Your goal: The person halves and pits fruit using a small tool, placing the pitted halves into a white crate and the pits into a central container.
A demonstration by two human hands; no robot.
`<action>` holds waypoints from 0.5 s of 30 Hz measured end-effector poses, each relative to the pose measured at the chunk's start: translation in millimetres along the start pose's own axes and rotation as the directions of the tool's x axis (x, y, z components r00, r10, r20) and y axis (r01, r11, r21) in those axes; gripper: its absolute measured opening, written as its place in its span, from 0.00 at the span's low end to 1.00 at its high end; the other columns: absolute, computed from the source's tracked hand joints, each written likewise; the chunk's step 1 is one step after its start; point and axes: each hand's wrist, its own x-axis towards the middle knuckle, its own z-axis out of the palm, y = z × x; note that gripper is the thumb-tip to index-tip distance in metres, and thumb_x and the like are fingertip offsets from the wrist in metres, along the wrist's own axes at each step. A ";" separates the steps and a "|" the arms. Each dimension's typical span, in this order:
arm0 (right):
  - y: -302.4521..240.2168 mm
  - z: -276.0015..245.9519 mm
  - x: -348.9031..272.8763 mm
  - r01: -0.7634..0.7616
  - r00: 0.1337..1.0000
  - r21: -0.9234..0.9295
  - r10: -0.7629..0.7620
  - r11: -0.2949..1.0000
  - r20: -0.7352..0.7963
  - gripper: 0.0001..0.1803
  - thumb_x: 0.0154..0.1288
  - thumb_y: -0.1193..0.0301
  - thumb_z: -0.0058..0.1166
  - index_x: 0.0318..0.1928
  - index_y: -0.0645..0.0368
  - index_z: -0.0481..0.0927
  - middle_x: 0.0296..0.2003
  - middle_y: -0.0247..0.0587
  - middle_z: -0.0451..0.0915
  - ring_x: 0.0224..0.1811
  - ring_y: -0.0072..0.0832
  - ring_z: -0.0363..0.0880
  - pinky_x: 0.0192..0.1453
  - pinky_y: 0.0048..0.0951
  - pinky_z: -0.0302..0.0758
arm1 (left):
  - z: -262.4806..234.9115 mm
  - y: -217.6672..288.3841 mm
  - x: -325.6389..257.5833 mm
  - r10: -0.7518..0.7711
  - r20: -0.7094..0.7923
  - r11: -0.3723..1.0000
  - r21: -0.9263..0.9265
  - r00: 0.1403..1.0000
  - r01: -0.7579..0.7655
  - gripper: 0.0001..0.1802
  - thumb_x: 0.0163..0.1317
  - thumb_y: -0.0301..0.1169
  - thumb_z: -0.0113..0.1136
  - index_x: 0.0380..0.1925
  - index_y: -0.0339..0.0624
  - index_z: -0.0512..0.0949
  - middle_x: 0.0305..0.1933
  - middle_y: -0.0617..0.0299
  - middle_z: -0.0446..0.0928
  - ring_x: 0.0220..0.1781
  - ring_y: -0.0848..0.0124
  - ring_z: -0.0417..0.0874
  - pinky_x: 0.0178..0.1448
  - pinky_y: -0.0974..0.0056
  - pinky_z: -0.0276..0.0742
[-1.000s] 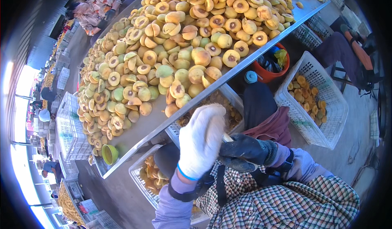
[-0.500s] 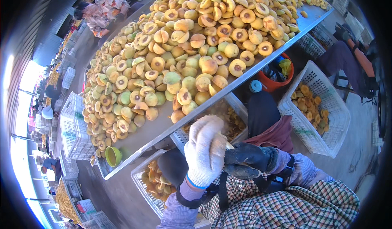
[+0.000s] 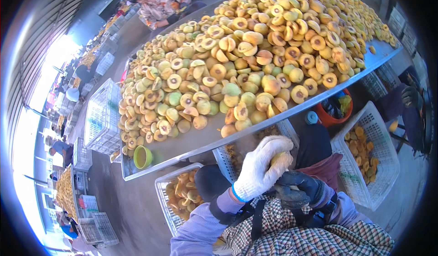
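Observation:
My left hand, in a white knit glove, is closed round a yellow peach half in front of my chest. Close against it on the right is my right hand, in a black glove with its fingers curled; whatever it grips is hidden. Past both hands, a large heap of halved peaches, many with brown centres, covers a metal-edged table. Under the table edge, partly behind my left hand, stands a white crate with scraps in it.
A green bowl sits at the table's near left corner. White crates of fruit stand by my left knee and at right. Near the right one are an orange bucket and a blue-lidded container. Other people work around.
The view has swung, shifting the scene mostly rightward in the picture. My left hand has turned, and the peach half now shows in its fingers. Both hands stay close together.

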 end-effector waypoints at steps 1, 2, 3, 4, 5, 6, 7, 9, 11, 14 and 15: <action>1.4 -0.6 0.8 -0.001 1.000 0.027 0.000 1.000 0.018 0.22 0.75 0.59 0.35 0.28 0.62 0.71 0.08 0.29 0.62 0.05 0.18 0.58 0.09 0.18 0.56 | -1.5 5.5 -0.3 -0.180 0.065 0.973 -0.137 0.982 0.187 0.15 0.58 0.27 0.58 0.47 0.39 0.75 0.46 0.51 0.76 0.41 0.56 0.81 0.45 0.63 0.77; 3.4 -4.0 -0.2 -0.003 0.999 0.054 0.001 0.999 0.035 0.21 0.75 0.59 0.35 0.30 0.62 0.70 0.07 0.29 0.62 0.04 0.18 0.58 0.08 0.19 0.55 | -2.7 9.5 -0.2 -0.340 0.152 0.892 -0.259 0.928 0.370 0.15 0.59 0.26 0.56 0.47 0.38 0.75 0.45 0.51 0.77 0.40 0.57 0.80 0.45 0.65 0.76; 6.5 -9.1 -1.7 -0.005 0.999 0.082 0.001 0.997 0.052 0.21 0.75 0.59 0.35 0.31 0.62 0.70 0.07 0.29 0.62 0.04 0.18 0.57 0.08 0.19 0.55 | -1.3 10.7 1.5 -0.304 0.125 0.923 -0.205 0.944 0.325 0.12 0.60 0.25 0.57 0.45 0.38 0.75 0.41 0.53 0.77 0.40 0.58 0.80 0.43 0.63 0.77; 8.5 -13.3 2.6 -0.046 0.968 0.234 -0.014 0.971 0.250 0.19 0.75 0.60 0.36 0.35 0.62 0.73 0.13 0.31 0.67 0.09 0.18 0.63 0.13 0.19 0.62 | -0.4 10.9 2.7 -0.110 0.066 0.991 -0.063 0.992 0.114 0.12 0.59 0.25 0.59 0.44 0.39 0.76 0.42 0.53 0.77 0.41 0.58 0.80 0.44 0.62 0.77; 11.6 -11.6 -1.3 -0.015 0.999 0.143 0.009 0.990 0.042 0.18 0.74 0.60 0.37 0.38 0.62 0.73 0.15 0.31 0.68 0.11 0.18 0.64 0.15 0.18 0.64 | -0.4 10.0 3.6 0.094 0.040 0.991 0.095 0.995 -0.097 0.12 0.57 0.24 0.61 0.42 0.40 0.76 0.42 0.53 0.77 0.41 0.57 0.80 0.44 0.62 0.77; 13.3 -6.3 -9.0 0.000 0.986 0.044 0.007 0.999 -0.167 0.18 0.74 0.60 0.38 0.40 0.63 0.74 0.17 0.32 0.69 0.14 0.18 0.66 0.18 0.18 0.65 | -2.0 9.6 4.0 0.233 0.058 0.957 0.166 0.971 -0.239 0.14 0.54 0.24 0.64 0.42 0.41 0.76 0.44 0.51 0.76 0.43 0.55 0.81 0.45 0.60 0.77; 17.1 -11.7 -10.8 0.003 0.997 0.111 0.006 0.994 -0.083 0.18 0.73 0.60 0.39 0.43 0.63 0.74 0.21 0.33 0.71 0.17 0.18 0.68 0.21 0.19 0.66 | -2.4 9.9 4.1 0.302 0.066 0.942 0.136 0.951 -0.308 0.15 0.54 0.24 0.64 0.42 0.41 0.76 0.45 0.51 0.76 0.44 0.53 0.80 0.45 0.58 0.77; 19.4 -22.3 -12.1 -0.028 0.996 0.228 0.007 0.973 0.094 0.19 0.72 0.60 0.42 0.49 0.64 0.73 0.29 0.35 0.74 0.25 0.18 0.71 0.29 0.20 0.69 | -1.9 3.6 7.5 0.377 0.034 0.925 0.039 0.926 -0.378 0.14 0.58 0.30 0.61 0.44 0.42 0.75 0.45 0.52 0.75 0.42 0.54 0.81 0.42 0.59 0.79; 16.9 -17.9 -10.4 -0.124 0.970 0.384 0.030 0.915 0.242 0.19 0.71 0.61 0.43 0.51 0.64 0.72 0.29 0.36 0.75 0.24 0.19 0.71 0.28 0.21 0.69 | -4.1 7.0 1.8 0.084 0.113 0.969 -0.241 0.990 -0.055 0.14 0.58 0.30 0.61 0.44 0.41 0.75 0.44 0.53 0.75 0.42 0.54 0.80 0.42 0.59 0.79; 19.6 -18.8 -5.5 -0.138 0.976 0.447 0.046 0.884 0.212 0.19 0.70 0.62 0.43 0.52 0.64 0.70 0.27 0.35 0.74 0.22 0.19 0.70 0.27 0.21 0.68 | -8.5 13.7 -0.2 0.004 0.176 0.962 -0.268 0.984 0.044 0.14 0.57 0.25 0.60 0.44 0.39 0.75 0.44 0.51 0.75 0.42 0.54 0.80 0.46 0.59 0.77; 25.2 -20.4 -6.8 -0.072 0.997 0.417 0.048 0.906 0.068 0.19 0.70 0.62 0.43 0.52 0.64 0.70 0.25 0.35 0.73 0.21 0.19 0.70 0.25 0.21 0.68 | -11.1 13.3 -1.6 0.034 0.171 0.975 -0.220 0.985 0.005 0.14 0.57 0.23 0.60 0.44 0.39 0.75 0.44 0.51 0.75 0.42 0.55 0.79 0.47 0.60 0.76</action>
